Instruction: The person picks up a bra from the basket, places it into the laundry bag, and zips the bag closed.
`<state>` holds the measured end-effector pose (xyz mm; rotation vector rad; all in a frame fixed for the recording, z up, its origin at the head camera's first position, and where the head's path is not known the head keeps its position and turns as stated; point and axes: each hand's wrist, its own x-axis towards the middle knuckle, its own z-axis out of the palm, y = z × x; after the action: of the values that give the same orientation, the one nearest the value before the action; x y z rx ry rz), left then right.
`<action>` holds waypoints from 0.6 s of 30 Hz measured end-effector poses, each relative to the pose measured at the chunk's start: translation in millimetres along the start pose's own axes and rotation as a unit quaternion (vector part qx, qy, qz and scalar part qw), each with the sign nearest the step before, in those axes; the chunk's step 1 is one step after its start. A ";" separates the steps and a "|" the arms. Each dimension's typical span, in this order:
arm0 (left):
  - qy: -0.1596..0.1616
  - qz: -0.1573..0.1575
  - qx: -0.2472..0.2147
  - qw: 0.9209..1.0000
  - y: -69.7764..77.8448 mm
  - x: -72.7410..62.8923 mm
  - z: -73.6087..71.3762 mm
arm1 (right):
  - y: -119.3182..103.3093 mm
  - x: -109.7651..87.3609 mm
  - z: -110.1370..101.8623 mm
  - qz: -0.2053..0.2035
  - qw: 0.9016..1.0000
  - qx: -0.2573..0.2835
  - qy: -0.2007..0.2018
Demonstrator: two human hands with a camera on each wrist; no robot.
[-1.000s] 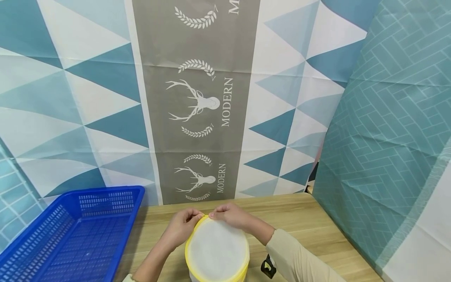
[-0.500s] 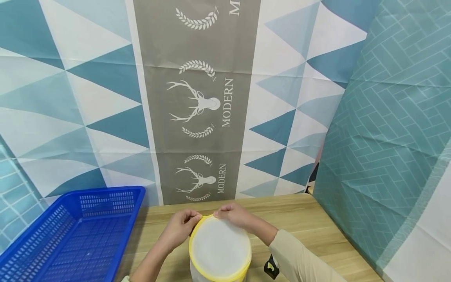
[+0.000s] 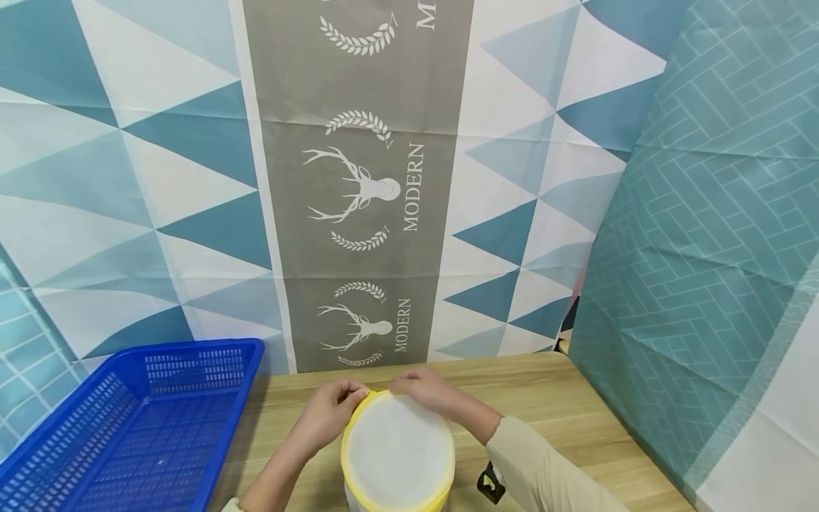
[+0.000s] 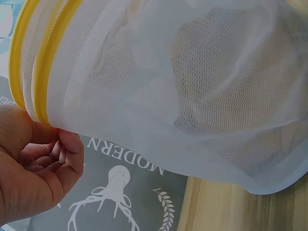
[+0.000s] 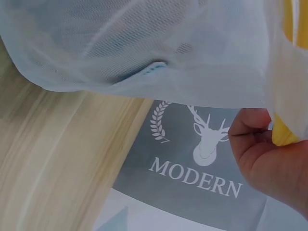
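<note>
1. The white mesh bag [image 3: 398, 451] sits over the bench [image 3: 512, 398], at the bottom middle of the head view, with its round, pale end turned up towards the person. That facing probably lets the person see the whole rim; whether its lower end rests on the wood is hidden.
2. The left hand [image 3: 323, 414] pinches the yellow trim [image 4: 50, 53] between thumb and forefinger at the far left of the rim, with the other fingers curled in. So small a grip probably suits a thin, soft edge better than a full grasp would.
3. The right hand [image 3: 425, 391] grips the same trim just beside it, its fingers curled and the yellow edge at its thumb. Placed so close together, the two hands seem set to control one short stretch between them.
4. In the left wrist view the trim shows as two yellow bands with a pale strip between; a fastening there cannot be made out.
5. Low on the mesh in the right wrist view, a pale strip [image 5: 149, 70] carries blue marks; whether it lies inside or outside is unclear.
6. The blue basket [image 3: 229, 427] stands to the left, apart from both hands, leaving them elbow room. A small black object [image 3: 490, 486] lies beside the right sleeve [image 3: 540, 466], apart from the bag.
</note>
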<state>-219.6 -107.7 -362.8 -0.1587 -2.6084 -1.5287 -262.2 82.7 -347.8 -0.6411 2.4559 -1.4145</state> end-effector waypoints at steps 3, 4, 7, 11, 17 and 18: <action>-0.004 -0.001 0.000 1.000 2.2 0.6 0.1 | -4.1 0.6 0.4 -0.015 1.000 -0.008 -0.009; -0.005 -0.001 -0.002 1.000 2.7 0.6 -0.2 | -5.4 0.7 0.9 -0.016 1.000 -0.005 -0.018; -0.009 -0.003 -0.010 1.000 4.1 0.7 -1.2 | -8.6 0.8 2.3 -0.015 0.999 0.011 -0.049; -0.013 -0.005 -0.014 1.000 6.4 0.5 -3.2 | -11.5 0.4 3.7 -0.017 0.997 0.017 -0.069; -0.017 -0.005 -0.016 1.000 7.5 1.6 -4.5 | -11.5 0.5 3.2 -0.014 0.998 0.016 -0.057; -0.017 -0.005 -0.019 1.000 7.2 1.9 -4.5 | -11.3 0.5 3.0 -0.013 0.998 0.016 -0.055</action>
<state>-220.3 -108.1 -354.1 -0.1784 -2.6118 -1.5923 -258.5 75.3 -339.6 -0.7266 2.3435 -1.3864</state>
